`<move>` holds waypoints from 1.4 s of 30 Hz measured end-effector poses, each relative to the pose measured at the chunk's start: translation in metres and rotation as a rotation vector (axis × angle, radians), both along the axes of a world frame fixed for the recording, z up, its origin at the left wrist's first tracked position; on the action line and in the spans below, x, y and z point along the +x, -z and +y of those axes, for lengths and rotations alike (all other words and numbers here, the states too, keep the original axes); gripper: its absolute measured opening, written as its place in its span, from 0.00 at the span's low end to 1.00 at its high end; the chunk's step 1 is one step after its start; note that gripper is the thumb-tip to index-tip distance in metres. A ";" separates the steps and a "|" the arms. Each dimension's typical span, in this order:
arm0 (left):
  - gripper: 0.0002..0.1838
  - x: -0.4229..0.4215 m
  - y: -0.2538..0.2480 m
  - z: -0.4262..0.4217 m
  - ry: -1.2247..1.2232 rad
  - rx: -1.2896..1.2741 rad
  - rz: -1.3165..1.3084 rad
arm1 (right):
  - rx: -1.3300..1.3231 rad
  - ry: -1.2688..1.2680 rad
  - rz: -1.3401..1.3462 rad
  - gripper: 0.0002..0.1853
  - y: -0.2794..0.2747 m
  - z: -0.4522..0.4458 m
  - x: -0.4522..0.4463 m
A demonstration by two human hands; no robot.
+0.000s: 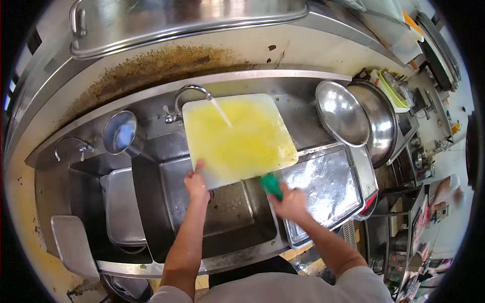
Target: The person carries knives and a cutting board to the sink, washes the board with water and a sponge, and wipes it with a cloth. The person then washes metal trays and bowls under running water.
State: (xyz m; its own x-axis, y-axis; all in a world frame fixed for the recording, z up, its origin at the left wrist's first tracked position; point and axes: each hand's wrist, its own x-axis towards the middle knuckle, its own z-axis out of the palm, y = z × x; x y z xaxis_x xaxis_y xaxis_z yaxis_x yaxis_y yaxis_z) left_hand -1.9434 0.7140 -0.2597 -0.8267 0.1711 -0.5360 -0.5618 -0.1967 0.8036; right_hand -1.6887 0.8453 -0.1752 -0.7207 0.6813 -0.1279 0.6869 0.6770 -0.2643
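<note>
A large cutting board (240, 139), white with a wide yellow area, lies tilted over the sink, its far edge near the back wall. Water runs from the curved faucet (194, 87) onto its surface. My left hand (197, 184) grips the board's near left edge, thumb on top. In my right hand (290, 201) is a green scrubber (271, 186), held at the board's near right edge and slightly blurred. Under the board, part of the sink basin (227, 207) shows.
A metal tray (323, 187) lies right of the basin, below a round metal bowl (343, 113). A metal pot (120, 132) stands at the left faucet. Trays (124, 207) sit in the left basin. Another person's arm (444, 192) shows far right.
</note>
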 end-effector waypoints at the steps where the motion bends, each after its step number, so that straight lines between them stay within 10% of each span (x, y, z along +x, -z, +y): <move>1: 0.22 -0.006 -0.008 0.001 0.001 -0.003 -0.004 | -0.027 -0.097 -0.033 0.24 0.006 -0.017 0.012; 11: 0.18 -0.018 -0.014 -0.009 -0.011 -0.052 0.060 | 0.186 0.143 -0.334 0.22 0.041 0.049 0.069; 15: 0.18 -0.020 0.011 -0.005 0.048 0.011 0.107 | 0.098 0.341 0.102 0.21 -0.002 0.032 0.033; 22: 0.17 0.007 0.064 0.012 -0.059 -0.049 0.013 | 0.141 -0.107 0.084 0.28 0.056 -0.010 -0.114; 27: 0.19 0.007 0.063 0.001 -0.009 -0.060 0.044 | 0.227 0.276 0.066 0.29 0.053 0.163 -0.085; 33: 0.25 0.007 0.071 -0.004 0.148 -0.325 0.132 | 0.177 -0.303 0.038 0.27 0.058 0.012 -0.236; 37: 0.28 0.013 0.089 -0.009 0.133 -0.451 0.115 | 0.108 0.054 0.037 0.27 0.059 0.121 -0.274; 42: 0.29 0.023 0.038 -0.008 0.238 -0.282 0.083 | 0.242 -0.205 -0.132 0.24 0.061 0.102 -0.296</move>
State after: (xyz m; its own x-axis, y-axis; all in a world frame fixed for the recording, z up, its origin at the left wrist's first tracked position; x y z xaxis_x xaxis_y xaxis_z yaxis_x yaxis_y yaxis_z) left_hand -1.9201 0.7061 -0.2980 -0.8239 0.2191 -0.5226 -0.4961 0.1670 0.8521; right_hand -1.9848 0.9477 -0.2359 -0.8340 0.5458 -0.0812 0.5474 0.8369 0.0030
